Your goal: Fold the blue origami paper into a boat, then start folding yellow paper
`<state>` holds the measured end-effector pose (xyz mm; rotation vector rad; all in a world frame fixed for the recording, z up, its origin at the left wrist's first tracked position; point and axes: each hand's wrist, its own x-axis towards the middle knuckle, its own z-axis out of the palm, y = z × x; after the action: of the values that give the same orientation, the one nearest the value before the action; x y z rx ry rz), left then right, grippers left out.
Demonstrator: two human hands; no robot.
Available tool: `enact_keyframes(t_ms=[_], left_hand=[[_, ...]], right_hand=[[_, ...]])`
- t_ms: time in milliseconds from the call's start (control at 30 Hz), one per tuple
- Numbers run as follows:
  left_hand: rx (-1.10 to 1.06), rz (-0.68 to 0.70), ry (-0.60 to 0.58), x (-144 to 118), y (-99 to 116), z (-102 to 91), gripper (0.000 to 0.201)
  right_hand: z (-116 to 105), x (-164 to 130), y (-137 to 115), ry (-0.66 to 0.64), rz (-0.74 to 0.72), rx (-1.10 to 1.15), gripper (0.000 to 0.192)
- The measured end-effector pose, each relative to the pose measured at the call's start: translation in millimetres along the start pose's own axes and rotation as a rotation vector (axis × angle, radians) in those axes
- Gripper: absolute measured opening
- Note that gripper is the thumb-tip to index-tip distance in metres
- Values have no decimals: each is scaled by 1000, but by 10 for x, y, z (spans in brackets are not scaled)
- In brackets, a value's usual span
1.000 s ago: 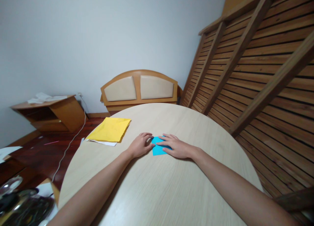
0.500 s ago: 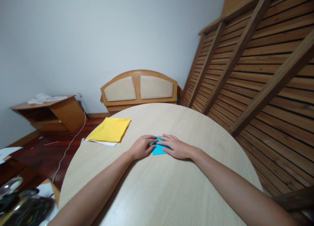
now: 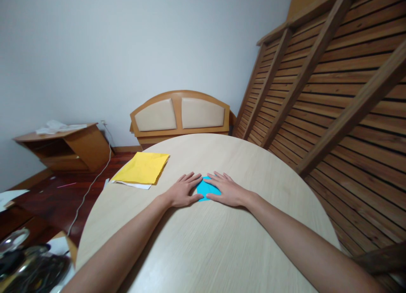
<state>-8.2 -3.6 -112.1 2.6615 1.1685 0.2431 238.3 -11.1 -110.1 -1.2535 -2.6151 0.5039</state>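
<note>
A small piece of blue paper lies flat on the round, pale wood table. At its left edge rests my left hand, open, with the thumb on the paper's near left corner and the fingers pointing to the far side. My right hand is open too, laid over the paper's right part with its fingers spread and covering that side. A gap between the two hands shows the middle of the paper.
A stack of yellow paper with white sheets under it lies at the table's left edge. Beyond the table stands a headboard. A slatted wooden frame leans along the right. A cable runs over the floor at left.
My left hand's fingers have slid left and spread apart, and its thumb has come nearer to me. My right hand's fingers have spread, so more of the blue paper's middle shows.
</note>
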Motion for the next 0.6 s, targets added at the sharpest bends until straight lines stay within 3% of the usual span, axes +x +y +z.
enact_keyframes(t_ms=[400,600], left_hand=[[41,-58,-37,-9,-9,11,80],[67,-93,-46,-22,2,13,84]], right_hand=[[-119,-34,177,-108,100,1,91],[-173,-68,323,-92,96,18,98]])
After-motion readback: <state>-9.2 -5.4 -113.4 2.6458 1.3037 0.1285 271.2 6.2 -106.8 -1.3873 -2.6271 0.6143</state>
